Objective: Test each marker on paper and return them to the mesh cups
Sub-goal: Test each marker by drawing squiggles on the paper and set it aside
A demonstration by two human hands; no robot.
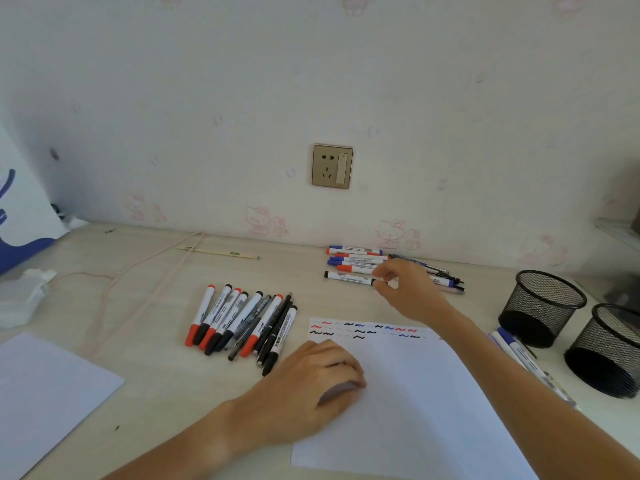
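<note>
Where desk (145, 344) meets wallpapered wall (242, 98), gold socket (332, 166), possibly switched.

No legible text on markers (242, 323)

Black wire-mesh cups (542, 306), matt white paper (415, 393) (smooth), pale woodgrain desk (156, 341).

- Right hand (405, 289) covers the far markers' (356, 261) right ends.
- Marker labels too small to read.
- Second mesh cup (606, 351) cut by right edge.
</note>
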